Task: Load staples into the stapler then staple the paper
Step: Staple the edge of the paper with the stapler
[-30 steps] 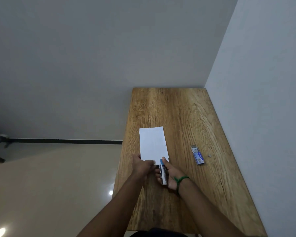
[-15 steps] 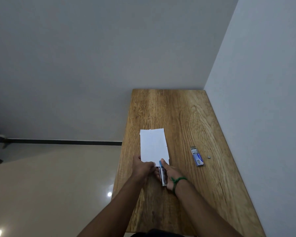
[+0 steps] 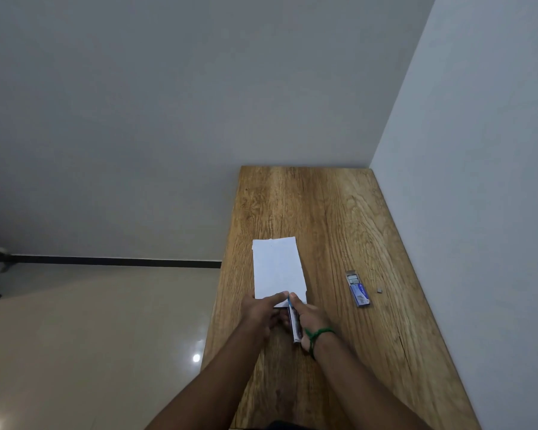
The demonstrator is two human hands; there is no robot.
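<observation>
A white sheet of paper (image 3: 277, 268) lies on the wooden table (image 3: 330, 212). My left hand (image 3: 261, 311) presses on the paper's near edge, its index finger stretched across the corner. My right hand (image 3: 309, 318) grips a slim blue and silver stapler (image 3: 294, 324), whose blue tip sits at the paper's near edge. A green band circles my right wrist. The stapler's jaws and the paper's near right corner are partly hidden by my fingers.
A small staple box (image 3: 358, 288) with a blue label lies to the right of the paper, with a tiny grey piece (image 3: 379, 291) beside it. The table stands against the right wall; its left edge drops to a tiled floor (image 3: 90, 336).
Both hands stayed at the paper's near edge. My left index finger has stretched further across the paper toward the stapler tip. The view shifted slightly.
</observation>
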